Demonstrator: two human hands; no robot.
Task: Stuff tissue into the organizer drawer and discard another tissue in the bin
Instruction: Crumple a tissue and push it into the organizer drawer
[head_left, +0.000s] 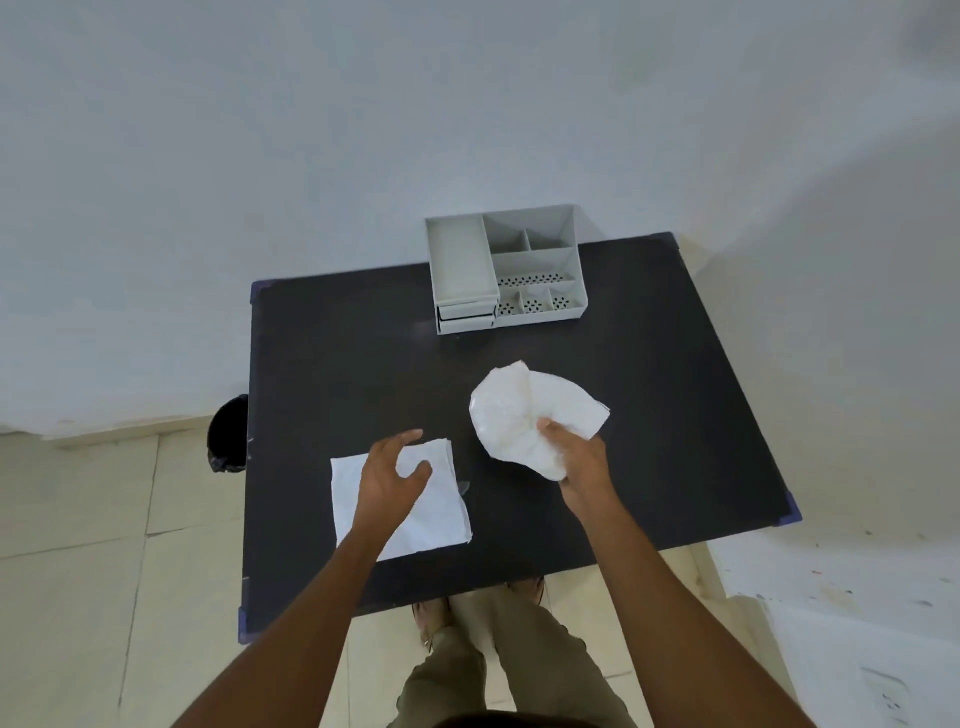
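My right hand grips a crumpled white tissue, held above the middle of the dark table. A second white tissue lies flat and folded on the table's near left part. My left hand hovers over that flat tissue with fingers spread and curled, holding nothing. The grey organizer stands at the table's far edge; its two small drawers at the front left look closed. A black bin stands on the floor by the table's left side, partly hidden by the table.
A white wall rises behind the table. Beige floor tiles lie on the left and near side. My legs and feet stand at the table's near edge. A paint-speckled white surface lies at the lower right.
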